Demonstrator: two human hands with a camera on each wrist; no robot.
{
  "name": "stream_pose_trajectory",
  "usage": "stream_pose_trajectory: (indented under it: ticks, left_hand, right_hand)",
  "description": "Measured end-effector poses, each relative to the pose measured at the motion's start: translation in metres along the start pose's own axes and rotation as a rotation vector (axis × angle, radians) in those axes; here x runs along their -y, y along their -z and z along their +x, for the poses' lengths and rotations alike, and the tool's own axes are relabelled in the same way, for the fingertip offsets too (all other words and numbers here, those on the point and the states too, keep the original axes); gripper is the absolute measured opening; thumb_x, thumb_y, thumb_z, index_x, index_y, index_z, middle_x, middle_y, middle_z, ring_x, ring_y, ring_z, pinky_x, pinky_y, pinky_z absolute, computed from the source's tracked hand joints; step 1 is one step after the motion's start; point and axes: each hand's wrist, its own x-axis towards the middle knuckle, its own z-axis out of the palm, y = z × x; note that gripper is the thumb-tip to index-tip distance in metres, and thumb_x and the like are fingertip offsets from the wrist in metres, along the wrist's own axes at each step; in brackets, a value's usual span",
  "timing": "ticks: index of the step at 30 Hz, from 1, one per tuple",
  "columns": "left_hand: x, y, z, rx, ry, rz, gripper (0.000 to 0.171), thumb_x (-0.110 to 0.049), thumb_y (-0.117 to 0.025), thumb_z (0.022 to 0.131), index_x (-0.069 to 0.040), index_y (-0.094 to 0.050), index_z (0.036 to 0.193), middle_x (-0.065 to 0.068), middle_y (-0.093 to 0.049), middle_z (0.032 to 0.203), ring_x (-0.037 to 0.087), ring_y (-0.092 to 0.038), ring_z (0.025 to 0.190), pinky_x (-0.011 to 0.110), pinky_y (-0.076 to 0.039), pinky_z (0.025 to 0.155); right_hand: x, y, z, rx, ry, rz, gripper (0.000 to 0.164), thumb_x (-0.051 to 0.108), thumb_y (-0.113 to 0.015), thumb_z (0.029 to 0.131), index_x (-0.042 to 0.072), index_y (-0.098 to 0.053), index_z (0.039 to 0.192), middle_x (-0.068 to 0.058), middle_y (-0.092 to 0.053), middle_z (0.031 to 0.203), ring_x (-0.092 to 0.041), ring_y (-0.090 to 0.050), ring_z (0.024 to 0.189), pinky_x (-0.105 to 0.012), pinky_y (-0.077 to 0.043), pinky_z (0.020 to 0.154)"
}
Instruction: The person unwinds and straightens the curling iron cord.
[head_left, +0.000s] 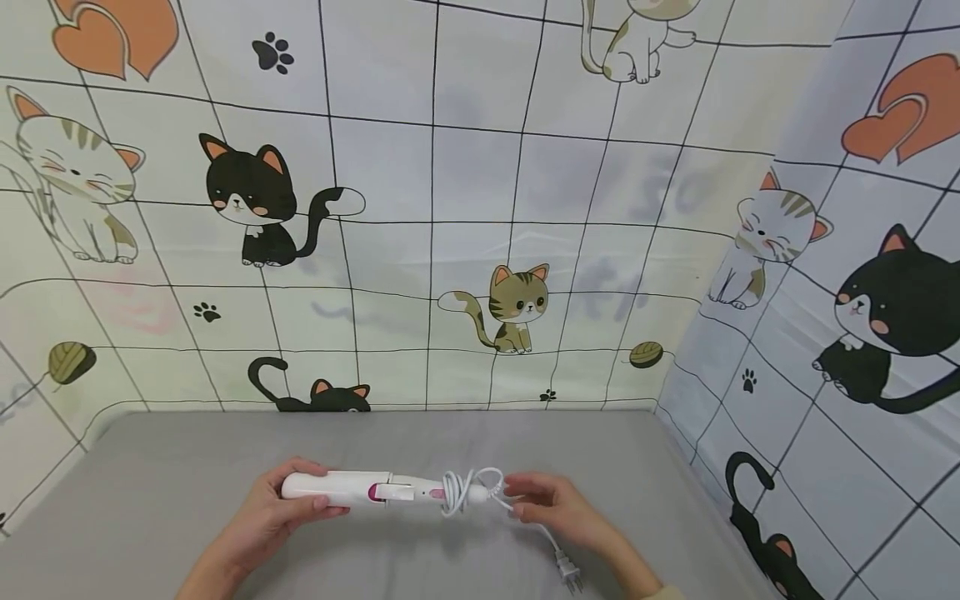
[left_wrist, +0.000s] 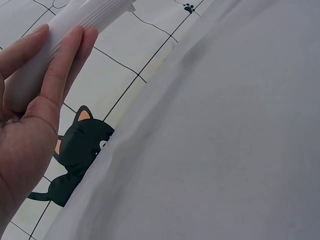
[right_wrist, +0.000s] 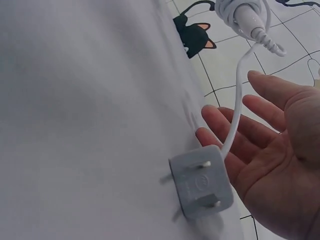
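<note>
A white hair straightener (head_left: 337, 486) with pink accents lies level across the head view, held up over the grey surface. My left hand (head_left: 264, 510) grips its left end, thumb along the near side and fingers round the far side; in the left wrist view the fingers press on the ribbed white body (left_wrist: 65, 45). The white cord (head_left: 455, 493) is wound in loops round its right end. Beside those loops, my right hand (head_left: 558, 507) has its fingers spread and loosely bent. Past its fingers the loose cord length hangs down to a two-pin plug (right_wrist: 200, 182).
The grey cloth-covered surface (head_left: 405, 558) stretches under both hands. A white cloth with printed cats and grid lines (head_left: 390, 275) hangs behind it, and another printed side (head_left: 810, 333) rises along the right edge.
</note>
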Motion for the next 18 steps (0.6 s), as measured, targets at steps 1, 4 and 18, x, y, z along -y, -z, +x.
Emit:
stream_pose_trajectory:
  ticks: [1,4,18]
  left_hand:
    - [0.000,0.000,0.000,-0.003,0.004,0.001,0.045,0.023,-0.053,0.093,-0.010,-0.069,0.118,0.010,-0.063,0.129,0.027,-0.065,0.115,0.060,-0.054,0.098]
    - [0.000,0.000,-0.001,-0.018,0.009,0.010,0.045,0.023,-0.053,0.093,-0.011,-0.069,0.118,0.010,-0.061,0.128,0.027,-0.065,0.115,0.060,-0.054,0.098]
    - [0.007,0.003,-0.004,-0.036,-0.006,0.004,0.045,0.023,-0.053,0.092,-0.010,-0.068,0.118,0.011,-0.063,0.126,0.026,-0.065,0.113,0.056,-0.057,0.097]
  right_hand:
    - [-0.001,-0.001,0.000,0.009,-0.008,0.013,0.042,0.007,-0.066,0.100,-0.013,-0.055,0.136,-0.031,-0.063,0.126,-0.022,-0.069,0.107,-0.027,-0.064,0.087]
    - [0.000,-0.001,-0.001,0.015,-0.037,0.028,0.039,0.007,-0.064,0.101,-0.012,-0.056,0.134,-0.028,-0.066,0.122,-0.021,-0.072,0.099,-0.027,-0.065,0.080]
    - [0.003,0.001,-0.012,-0.044,-0.048,-0.024,0.022,0.007,-0.067,0.099,-0.008,-0.070,0.115,-0.017,-0.071,0.087,-0.004,-0.048,0.057,-0.013,-0.041,0.046]
